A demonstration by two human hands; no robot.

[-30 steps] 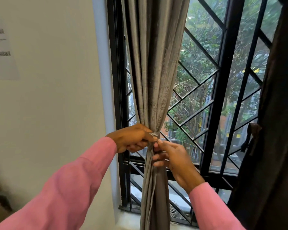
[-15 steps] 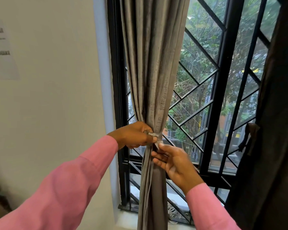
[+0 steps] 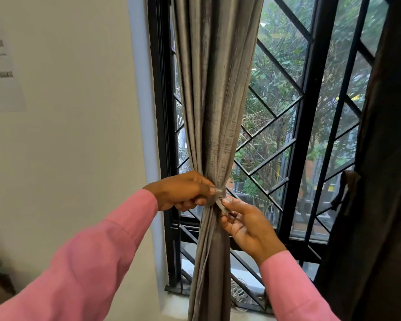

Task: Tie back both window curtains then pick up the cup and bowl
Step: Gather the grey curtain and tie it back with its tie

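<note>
The left grip (image 3: 183, 192) is curled tight round the bunched middle of the grey curtain (image 3: 215, 112). Its thumb rests on the tie (image 3: 220, 193) that goes round the cloth. The right grip (image 3: 248, 224) is just to the right and a bit lower. It pinches the loose end of the tie between thumb and fingers. The two grips are almost touching.

The grey curtain hangs at the left side of the window (image 3: 310, 135), close to the wall (image 3: 79, 147). It is squeezed thin at the tie and spreads out above. It looks soft, floppy and not heavy. I think it will puff back out if the left grip lets go too soon, so the thin part is the best place to hold. The tie looks flat and bendy, so its end is the place to pull.

I count two curtains: the grey one and a dark curtain (image 3: 384, 181) at the right edge. I cannot tell if the dark one is tied. I count one tie on the grey curtain, two grips and one paper (image 3: 2, 72) on the wall. I see no cup and no bowl here.
</note>
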